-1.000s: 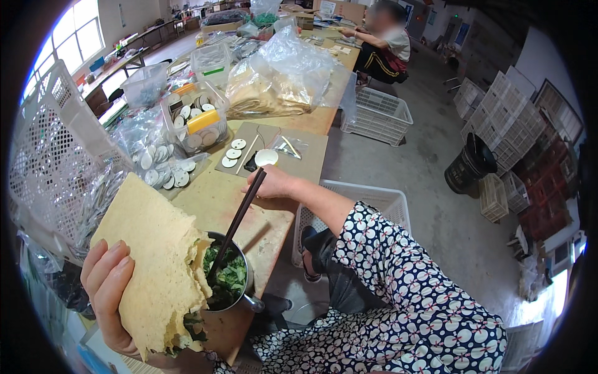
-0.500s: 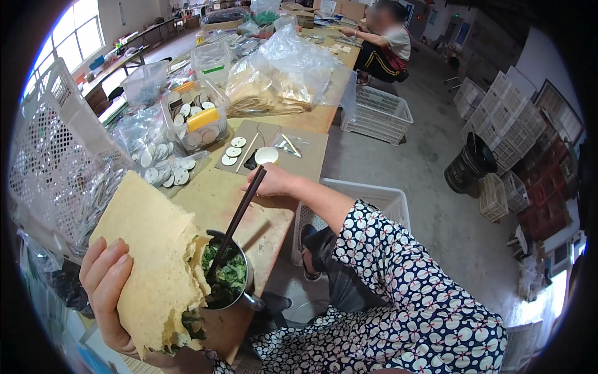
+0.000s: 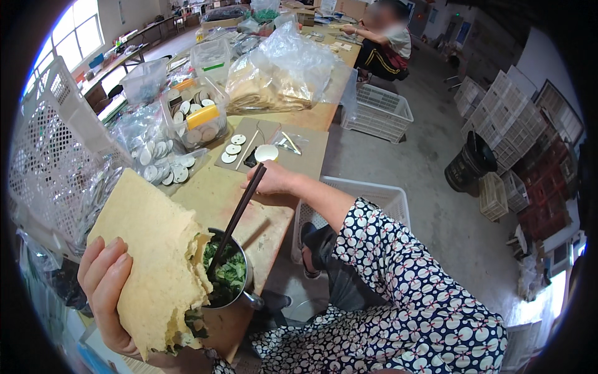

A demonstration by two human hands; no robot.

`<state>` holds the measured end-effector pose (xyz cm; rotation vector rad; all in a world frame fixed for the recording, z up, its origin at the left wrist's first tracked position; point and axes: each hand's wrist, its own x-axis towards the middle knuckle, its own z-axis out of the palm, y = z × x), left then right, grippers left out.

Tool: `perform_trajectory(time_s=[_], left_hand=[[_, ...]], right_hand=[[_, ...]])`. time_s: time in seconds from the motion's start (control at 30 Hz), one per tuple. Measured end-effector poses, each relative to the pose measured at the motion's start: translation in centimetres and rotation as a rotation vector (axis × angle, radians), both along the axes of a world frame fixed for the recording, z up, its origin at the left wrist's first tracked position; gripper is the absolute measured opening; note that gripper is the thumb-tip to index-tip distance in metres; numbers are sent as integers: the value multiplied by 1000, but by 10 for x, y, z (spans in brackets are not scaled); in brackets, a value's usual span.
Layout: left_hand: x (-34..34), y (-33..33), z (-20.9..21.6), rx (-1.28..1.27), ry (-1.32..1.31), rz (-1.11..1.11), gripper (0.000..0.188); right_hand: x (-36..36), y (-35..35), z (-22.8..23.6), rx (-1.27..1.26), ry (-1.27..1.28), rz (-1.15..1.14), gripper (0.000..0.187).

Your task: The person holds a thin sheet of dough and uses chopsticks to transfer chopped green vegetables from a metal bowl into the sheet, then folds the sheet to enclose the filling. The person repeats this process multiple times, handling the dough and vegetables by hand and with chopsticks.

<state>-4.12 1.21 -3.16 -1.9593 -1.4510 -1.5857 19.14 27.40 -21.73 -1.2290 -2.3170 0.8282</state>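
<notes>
My left hand [image 3: 106, 287] is wrapped around a big yellow flatbread [image 3: 149, 262], fingers curled on its left edge, thumb hidden behind it. The flatbread has a bitten, ragged right edge, and some cooked greens hang out at its bottom. It sits over the near end of the wooden table [image 3: 215, 196], overlapping the rim of a small metal pot [image 3: 233, 274] that stands right at the table's near edge.

My right hand [image 3: 274, 181] is closed around dark chopsticks [image 3: 240, 212], pinched near their top; the tips are down in the greens [image 3: 224, 274] inside the pot. I can't tell if the tips have hold of anything.

Risks as I judge them:
- The pot is close to the edge, so a push from the chopsticks or a bump from the flatbread could tip it off.
- The flatbread is thin and torn and could crack further, dropping the filling on my lap.
- Greens may slip off the chopsticks on a lift.

Further up the table are white round discs [image 3: 159, 162], a clear box [image 3: 196, 118] of them and a plastic bag [image 3: 280, 75] of stacked flatbreads. A white mesh crate [image 3: 47, 156] stands at the left edge. Another person [image 3: 383, 43] sits at the far end.
</notes>
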Motion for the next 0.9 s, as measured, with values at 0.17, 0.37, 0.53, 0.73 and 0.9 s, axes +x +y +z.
perform_trajectory(time_s=[0.17,0.37,0.53,0.73,0.9], left_hand=[[-3,-1,-1,15,13,-33,54],[-2,-1,-2,0,-27,4,53],[-6,4,-6,25,-6,-40,52],[-14,3,-9,48,24,-37,49],[-7,2,-5,34,32,-18,49]], right_hand=[[-1,-2,1,10,11,10,37],[-3,-1,5,-65,2,-7,37],[0,1,-5,11,-22,0,38],[-3,-1,0,3,0,16,39],[-1,-2,2,-8,-4,11,39]])
